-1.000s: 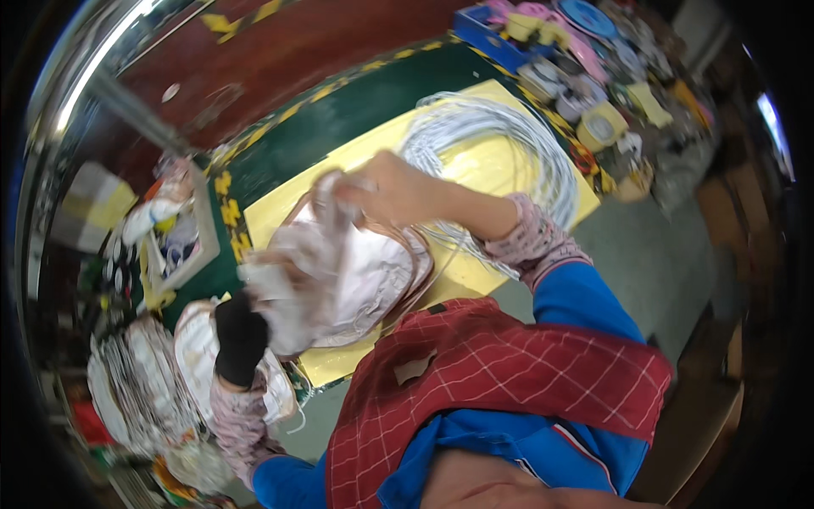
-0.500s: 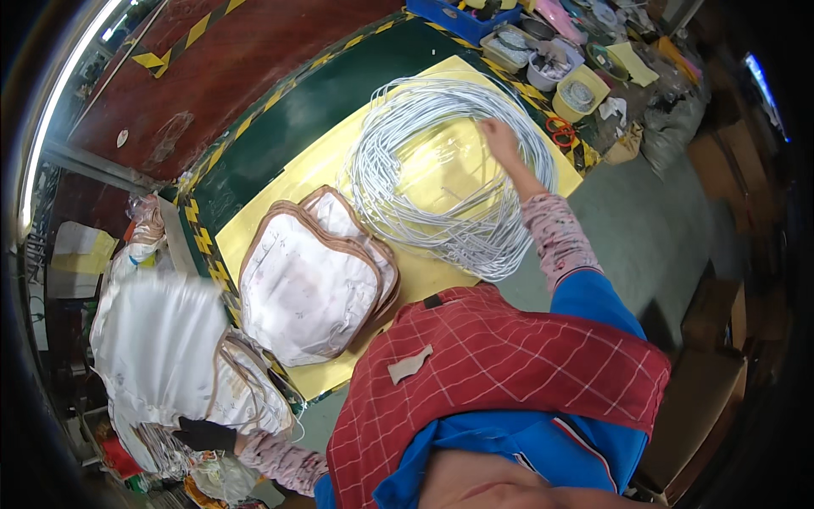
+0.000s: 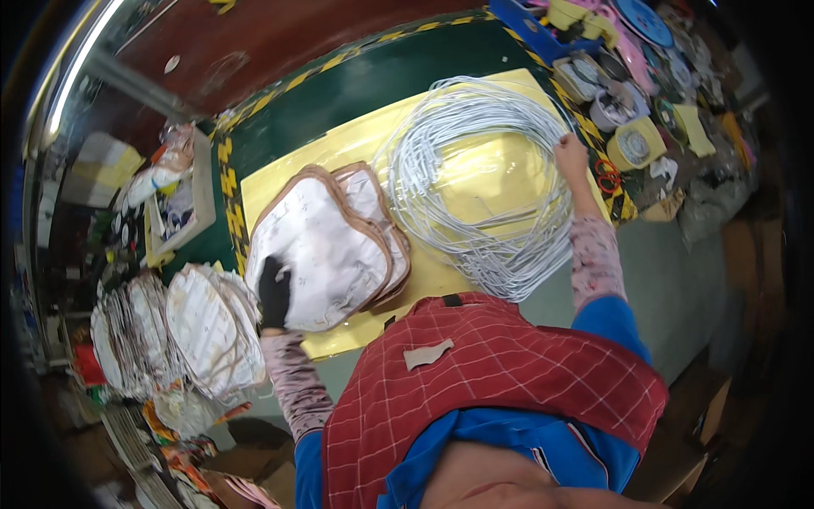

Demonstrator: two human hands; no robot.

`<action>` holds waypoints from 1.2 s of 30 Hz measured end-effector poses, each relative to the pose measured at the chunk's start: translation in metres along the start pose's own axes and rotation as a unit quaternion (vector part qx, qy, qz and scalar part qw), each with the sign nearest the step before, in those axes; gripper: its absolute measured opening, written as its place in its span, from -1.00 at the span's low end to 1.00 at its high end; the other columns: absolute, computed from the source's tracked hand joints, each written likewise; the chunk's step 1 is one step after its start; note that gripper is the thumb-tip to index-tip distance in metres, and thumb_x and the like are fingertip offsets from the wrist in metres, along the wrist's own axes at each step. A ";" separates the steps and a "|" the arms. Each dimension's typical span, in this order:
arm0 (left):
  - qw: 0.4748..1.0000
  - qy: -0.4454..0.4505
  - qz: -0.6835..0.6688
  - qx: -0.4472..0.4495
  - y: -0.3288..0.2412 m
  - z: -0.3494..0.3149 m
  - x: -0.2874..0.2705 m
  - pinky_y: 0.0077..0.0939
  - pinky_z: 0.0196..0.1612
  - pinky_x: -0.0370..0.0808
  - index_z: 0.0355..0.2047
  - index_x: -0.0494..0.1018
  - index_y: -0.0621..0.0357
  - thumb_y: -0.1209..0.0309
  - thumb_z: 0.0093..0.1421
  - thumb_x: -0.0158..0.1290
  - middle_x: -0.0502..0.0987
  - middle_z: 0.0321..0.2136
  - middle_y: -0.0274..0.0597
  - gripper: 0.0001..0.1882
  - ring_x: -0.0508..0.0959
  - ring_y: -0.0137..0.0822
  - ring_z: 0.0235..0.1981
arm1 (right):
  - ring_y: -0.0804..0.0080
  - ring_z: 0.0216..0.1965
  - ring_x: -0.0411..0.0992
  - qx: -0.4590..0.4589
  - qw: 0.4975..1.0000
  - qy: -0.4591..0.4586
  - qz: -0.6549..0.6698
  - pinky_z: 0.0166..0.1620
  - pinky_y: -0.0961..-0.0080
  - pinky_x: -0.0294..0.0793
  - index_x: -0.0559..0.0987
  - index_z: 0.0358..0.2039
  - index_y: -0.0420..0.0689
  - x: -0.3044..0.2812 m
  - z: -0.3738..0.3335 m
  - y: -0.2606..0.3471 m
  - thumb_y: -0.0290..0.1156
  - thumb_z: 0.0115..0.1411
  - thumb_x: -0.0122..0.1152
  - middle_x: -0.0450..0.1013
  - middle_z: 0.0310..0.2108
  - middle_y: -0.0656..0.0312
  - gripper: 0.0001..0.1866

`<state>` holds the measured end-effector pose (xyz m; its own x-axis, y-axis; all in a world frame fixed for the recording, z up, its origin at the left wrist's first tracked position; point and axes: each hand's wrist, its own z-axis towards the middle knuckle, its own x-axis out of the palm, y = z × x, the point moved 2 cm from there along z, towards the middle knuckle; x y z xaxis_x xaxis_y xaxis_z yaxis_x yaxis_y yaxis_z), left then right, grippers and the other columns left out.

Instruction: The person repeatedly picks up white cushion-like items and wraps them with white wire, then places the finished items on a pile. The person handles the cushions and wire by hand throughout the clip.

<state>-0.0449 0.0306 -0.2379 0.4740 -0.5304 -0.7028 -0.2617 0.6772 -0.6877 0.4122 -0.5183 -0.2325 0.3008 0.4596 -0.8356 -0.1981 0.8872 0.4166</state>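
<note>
A stack of white, faintly patterned fabric pieces with brown edging [image 3: 331, 246] lies on the left of the yellow table sheet [image 3: 339, 157]. My left hand [image 3: 274, 293], in a black glove, rests on the left edge of its top piece, fingers stretched out and somewhat blurred. Right of the stack lies a large loose coil of whitish wire or cord [image 3: 424, 182]. At the coil's right side is my bare right hand [image 3: 571, 157], its fingers curled closed against the strands. Whether a strand is inside them cannot be made out.
Similar edged pieces [image 3: 203, 318] stand in a row left of the table. A pale bin [image 3: 199, 212] sits above them. Orange-handled scissors [image 3: 608, 176], a yellow tub [image 3: 636, 144] and a blue crate [image 3: 530, 30] are at the right. Cardboard boxes [image 3: 678, 458] stand lower right.
My left hand has moved up from the lower left onto the stack. The blurred white fabric over the left pile is gone from there. My right hand has shifted from inside the coil to its right side.
</note>
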 end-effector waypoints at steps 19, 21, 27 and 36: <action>0.752 0.499 -0.294 0.315 -0.266 -0.009 0.132 -0.31 -0.03 0.36 0.15 0.17 0.10 0.32 0.15 0.02 0.42 -0.08 0.03 -0.44 0.44 -0.08 -0.06 | 0.84 -0.77 -0.06 0.038 0.769 0.272 0.577 -0.69 0.82 -0.10 0.40 -0.04 -0.35 -0.164 -0.135 0.366 -0.36 0.31 -0.13 0.04 -0.75 0.53 -0.66; 0.754 0.517 -0.258 0.311 -0.249 -0.006 0.118 -0.33 -0.06 0.40 0.08 0.25 0.15 0.36 0.16 -0.01 0.46 -0.13 -0.04 -0.54 0.48 -0.14 -0.11 | 0.81 -0.80 -0.06 0.072 0.746 0.200 0.631 -0.74 0.81 -0.09 0.34 -0.01 -0.35 -0.148 -0.144 0.361 -0.35 0.31 -0.16 0.02 -0.75 0.50 -0.64; 0.883 0.308 -0.159 0.317 -0.149 -0.008 0.113 -0.34 -0.28 0.47 -0.04 0.34 0.11 0.38 0.13 -0.06 0.49 -0.30 -0.08 -0.65 0.52 -0.12 -0.26 | 0.72 -0.86 -0.05 0.073 0.608 0.192 0.767 -0.84 0.74 -0.09 0.22 0.07 -0.32 -0.117 -0.131 0.328 -0.31 0.33 -0.24 0.05 -0.76 0.43 -0.59; 0.815 0.321 -0.052 0.479 -0.164 -0.011 0.138 -0.37 -0.55 0.45 -0.36 0.35 0.01 0.28 0.06 -0.05 0.38 -0.54 -0.21 -0.84 0.50 -0.22 -0.52 | 0.66 -0.79 0.22 0.039 0.473 0.322 0.819 -0.76 0.70 0.21 -0.03 0.24 -0.26 -0.187 -0.042 0.258 -0.38 0.35 -0.39 0.26 -0.72 0.35 -0.52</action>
<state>0.0540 -0.1591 -0.2238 -0.1672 -0.5600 -0.8115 0.6745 0.5354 -0.5084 0.2659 -0.3773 0.0161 -0.5475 0.4484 0.7065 0.3689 -0.6284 0.6848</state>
